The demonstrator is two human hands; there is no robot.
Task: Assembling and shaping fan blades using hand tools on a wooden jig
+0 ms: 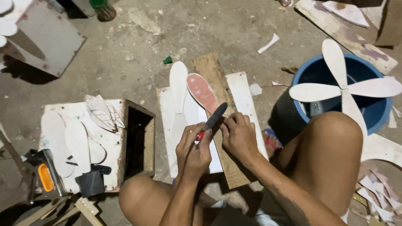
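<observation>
Left hand (193, 146) clamped on a dark file (214, 117) (red-handled), right hand (239, 134) apparently pinching a pink-faced paddle (202, 92) — pale blade (178, 83) at its 9 o'clock, both on boards (240, 94).

Blue round plastic bucket (379, 115) at right, four-bladed pale wooden propeller cut-out (344, 88) lying across its rim. Pale oval wooden blade (178, 81) just left of centre, on white board (167, 125). Open dark-sided wooden box (140, 140) left of that. White-topped panel (104, 146) beside box carries flat oval cut-outs, stack of leaf-shaped scored pieces (102, 113). Orange-and-black power tool (44, 175) at lower left. Green bottle (102, 9) at top edge. White paper scrap (268, 43) on grey concrete floor (125, 54). Blue sandal (271, 140) by bucket.
</observation>
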